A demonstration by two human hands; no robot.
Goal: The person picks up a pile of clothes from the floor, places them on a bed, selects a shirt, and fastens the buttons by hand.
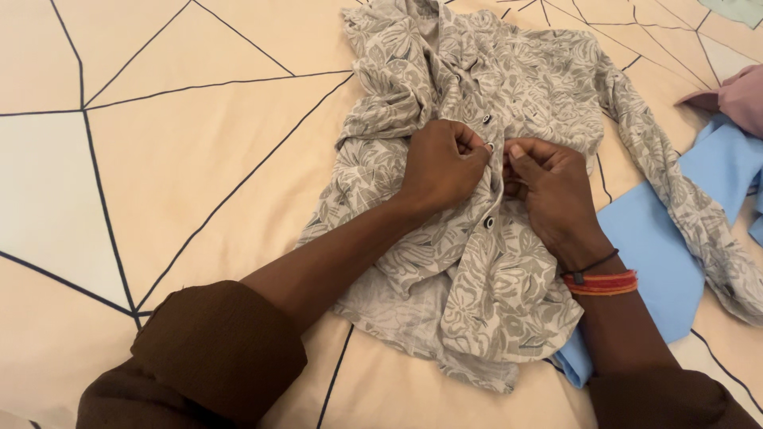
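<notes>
Both hands are bunched up tight at the front placket of a grey leaf-print shirt (477, 262) lying on the bed. Left hand (442, 165) is curled closed, fingertips pinching the fabric edge by a button; right hand (551, 191) pinches the opposite edge, fingers bent in. I count two dark buttons (489, 222) showing. One blue cloth (660, 246) sits under the shirt's right side, one pink garment (743, 95) at the far edge. The bedsheet (175, 143) is peach with dark lines.
</notes>
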